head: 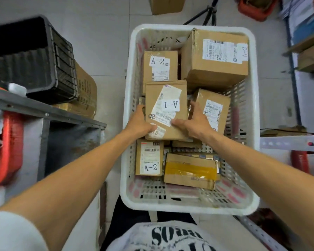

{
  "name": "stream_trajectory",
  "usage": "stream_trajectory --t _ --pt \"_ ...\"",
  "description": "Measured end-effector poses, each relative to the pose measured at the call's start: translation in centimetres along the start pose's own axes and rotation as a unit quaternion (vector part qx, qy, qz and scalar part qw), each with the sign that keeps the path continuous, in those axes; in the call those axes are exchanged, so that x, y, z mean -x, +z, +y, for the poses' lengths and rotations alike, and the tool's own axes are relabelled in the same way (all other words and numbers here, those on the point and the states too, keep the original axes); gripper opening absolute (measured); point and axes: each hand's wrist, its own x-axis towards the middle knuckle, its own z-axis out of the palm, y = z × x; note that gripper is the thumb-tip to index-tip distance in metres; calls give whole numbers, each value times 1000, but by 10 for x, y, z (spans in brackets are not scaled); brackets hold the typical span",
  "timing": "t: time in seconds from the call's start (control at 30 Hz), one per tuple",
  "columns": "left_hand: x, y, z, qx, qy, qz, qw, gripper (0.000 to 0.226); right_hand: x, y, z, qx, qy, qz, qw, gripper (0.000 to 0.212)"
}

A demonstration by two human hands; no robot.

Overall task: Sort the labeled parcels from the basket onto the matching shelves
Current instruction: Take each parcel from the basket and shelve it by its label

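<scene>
Hands grip one brown cardboard parcel labelled A-1 (166,109): left hand (139,122) and right hand (193,122) clasp its sides inside the white plastic lattice basket (188,205). Beyond the fingertips lie A-2 cardboard boxes (159,67); pale tiled floor (105,42) surrounds them.
</scene>
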Motion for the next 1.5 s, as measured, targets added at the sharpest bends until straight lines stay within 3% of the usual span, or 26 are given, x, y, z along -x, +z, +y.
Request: stream_trajectory --t 0.1,0.4,0.63,0.93,1.23,1.5 --pt "-4 5 6 68 22 -3 997 99 -10 15 9 -32 -29 -16 999 109" --pt "33 9 9 133 52 34 989 112 15 6 8 -61 -81 -10 995 108" --pt "91 -24 66 87 138 42 986 119 84 -21 -35 -140 -139 74 977 108" --pt "204 -43 131 66 311 -5 948 119 218 -52 -75 -205 -211 204 934 101" --pt "315 -20 120 28 397 -21 917 117 337 -51 -47 -177 -242 285 911 106" --pt "407 22 70 16 423 -18 906 119 432 -27 12 -172 -265 298 901 91"
